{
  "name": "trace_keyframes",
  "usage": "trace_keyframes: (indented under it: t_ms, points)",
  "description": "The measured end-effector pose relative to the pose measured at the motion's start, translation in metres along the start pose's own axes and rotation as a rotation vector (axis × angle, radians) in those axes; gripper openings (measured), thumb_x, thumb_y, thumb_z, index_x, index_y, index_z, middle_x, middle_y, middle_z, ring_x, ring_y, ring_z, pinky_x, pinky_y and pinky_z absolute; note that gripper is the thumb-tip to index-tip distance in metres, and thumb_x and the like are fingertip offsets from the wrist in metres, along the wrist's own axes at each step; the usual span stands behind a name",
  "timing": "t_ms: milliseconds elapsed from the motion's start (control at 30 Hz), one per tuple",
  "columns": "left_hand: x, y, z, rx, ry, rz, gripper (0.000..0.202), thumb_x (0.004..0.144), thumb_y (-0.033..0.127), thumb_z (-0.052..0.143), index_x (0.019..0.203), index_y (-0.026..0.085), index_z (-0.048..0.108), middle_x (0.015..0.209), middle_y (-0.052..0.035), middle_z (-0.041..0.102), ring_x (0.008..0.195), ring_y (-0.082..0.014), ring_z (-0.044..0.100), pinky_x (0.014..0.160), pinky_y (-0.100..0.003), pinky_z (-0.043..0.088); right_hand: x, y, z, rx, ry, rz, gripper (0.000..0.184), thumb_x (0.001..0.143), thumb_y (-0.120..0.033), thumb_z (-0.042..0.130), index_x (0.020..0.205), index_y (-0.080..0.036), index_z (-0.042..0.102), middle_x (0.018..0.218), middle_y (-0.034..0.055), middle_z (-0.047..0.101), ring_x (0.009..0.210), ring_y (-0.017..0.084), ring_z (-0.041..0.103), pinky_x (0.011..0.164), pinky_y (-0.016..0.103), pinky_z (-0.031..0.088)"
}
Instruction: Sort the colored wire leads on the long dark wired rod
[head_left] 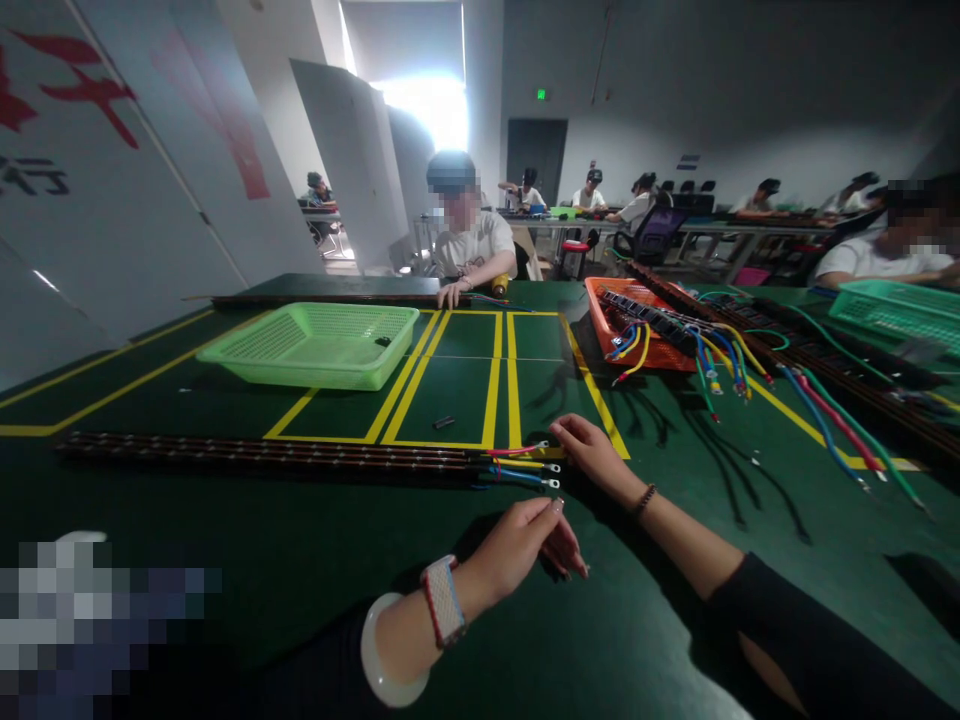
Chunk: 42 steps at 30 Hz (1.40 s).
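Note:
A long dark wiring strip [300, 455] lies across the near part of the green table. From its right end come a red wire [514, 452], a yellow wire [517, 463] and blue wires [517, 477], tipped with metal ring lugs [553, 484]. Just right of the red wire's lug is my right hand [589, 450], its fingertips pinched together; whatever they hold is too small to make out. Below the lugs, my left hand [521, 540] hovers with loosely bent fingers, thumb apart from them, and nothing visible in it.
A light green basket [322, 375] with a small dark piece inside stands beyond the strip. An orange basket [652, 350] at right bears more wired strips. Small dark pieces [444, 422] lie on the yellow-taped table [465, 540]. A co-worker [472, 240] sits opposite.

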<state>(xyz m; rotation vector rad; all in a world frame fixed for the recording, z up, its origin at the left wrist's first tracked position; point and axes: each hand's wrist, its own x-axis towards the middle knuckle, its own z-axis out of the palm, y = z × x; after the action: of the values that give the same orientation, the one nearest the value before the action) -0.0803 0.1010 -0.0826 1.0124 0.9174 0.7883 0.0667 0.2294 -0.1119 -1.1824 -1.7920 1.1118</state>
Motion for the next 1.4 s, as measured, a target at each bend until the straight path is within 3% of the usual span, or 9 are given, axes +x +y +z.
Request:
trace_keyframes:
  t_ms: [367, 833, 1033, 1400]
  points:
    - [0.005, -0.008, -0.001, -0.045, 0.007, 0.003, 0.049, 0.082, 0.060, 0.045, 0.073, 0.014, 0.057, 0.063, -0.0053, 0.066, 0.061, -0.0157, 0.065, 0.060, -0.027, 0.046, 0.002, 0.003, 0.001, -0.028, -0.065, -0.035, 0.035, 0.085, -0.051, 0.052, 0.091, -0.017, 0.059, 0.078, 0.0004, 0.059, 0.070, 0.014, 0.051, 0.061, 0.025, 0.040]
    - [0.008, -0.014, 0.000, -0.056, 0.012, -0.011, 0.054, 0.077, 0.066, 0.048, 0.073, 0.013, 0.057, 0.061, -0.0064, 0.065, 0.059, -0.0162, 0.063, 0.061, -0.028, 0.045, -0.001, -0.003, 0.001, -0.080, -0.094, -0.024, 0.033, 0.087, -0.047, 0.048, 0.092, -0.017, 0.061, 0.079, 0.0017, 0.062, 0.070, 0.015, 0.054, 0.060, 0.025, 0.041]
    - [0.008, -0.014, -0.001, -0.046, 0.012, -0.010, 0.054, 0.076, 0.067, 0.048, 0.072, 0.014, 0.057, 0.062, -0.0057, 0.065, 0.059, -0.0158, 0.063, 0.061, -0.028, 0.045, -0.003, -0.005, 0.000, -0.067, -0.113, -0.041, 0.030, 0.088, -0.044, 0.049, 0.091, -0.017, 0.061, 0.084, 0.0028, 0.064, 0.078, 0.017, 0.058, 0.068, 0.028, 0.044]
    - [0.008, -0.013, 0.000, -0.044, -0.002, -0.007, 0.053, 0.077, 0.066, 0.048, 0.072, 0.014, 0.056, 0.061, -0.0055, 0.064, 0.058, -0.0159, 0.062, 0.061, -0.029, 0.045, -0.003, -0.004, 0.000, -0.091, -0.109, -0.071, 0.030, 0.089, -0.045, 0.049, 0.091, -0.017, 0.061, 0.084, 0.0025, 0.064, 0.078, 0.017, 0.058, 0.071, 0.029, 0.045]
